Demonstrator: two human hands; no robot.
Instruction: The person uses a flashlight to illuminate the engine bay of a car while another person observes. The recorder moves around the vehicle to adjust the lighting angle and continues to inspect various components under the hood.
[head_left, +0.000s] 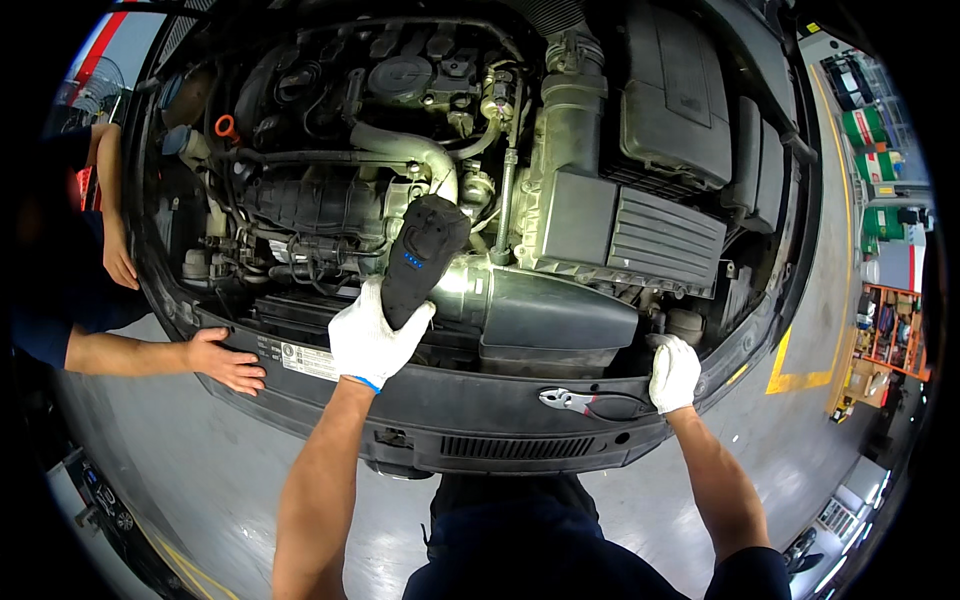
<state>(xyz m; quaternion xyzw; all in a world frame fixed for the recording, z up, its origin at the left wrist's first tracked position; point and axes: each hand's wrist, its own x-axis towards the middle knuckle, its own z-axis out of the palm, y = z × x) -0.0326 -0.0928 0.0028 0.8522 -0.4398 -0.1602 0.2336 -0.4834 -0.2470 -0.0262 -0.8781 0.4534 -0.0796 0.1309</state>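
Two gloved hands at open engine bay: left hand (372, 338) wrapped round black tool (418, 258) angled over intake duct (545, 310), right hand (674, 372) pressed flat on front panel (480, 405) beside pliers (585, 402), bare co-worker's hand (228, 362) resting at far left

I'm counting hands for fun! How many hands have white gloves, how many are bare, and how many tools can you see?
White-gloved hands: 2, the left hand and the right hand
Bare hands: 2, a co-worker's
Tools: 2, black power tool, pliers
Total: 6
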